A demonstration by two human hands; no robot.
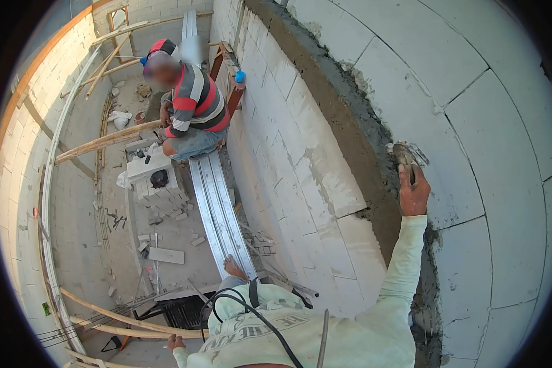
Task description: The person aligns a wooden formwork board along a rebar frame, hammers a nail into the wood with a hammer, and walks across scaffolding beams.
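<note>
My right hand (pixel 414 191) is closed round the handle of a mortar-covered trowel (pixel 408 154). The trowel's blade lies against the edge where the wet grey mortar (pixel 383 132) meets the white block wall (pixel 466 153). Low at the left of my body, my left hand (pixel 175 343) is beside a wooden pole (pixel 147 333); its fingers are small and partly hidden, so their hold is unclear. A brown concrete band (pixel 331 101) runs between the mortar and the lower block wall (pixel 294 153).
A co-worker in a striped shirt (pixel 196 101) crouches on the long metal plank (pixel 218 196), where my bare foot also rests. Far below are stacked blocks (pixel 159 184) and a loose block (pixel 166 255). Wooden poles (pixel 107 142) cross the left side.
</note>
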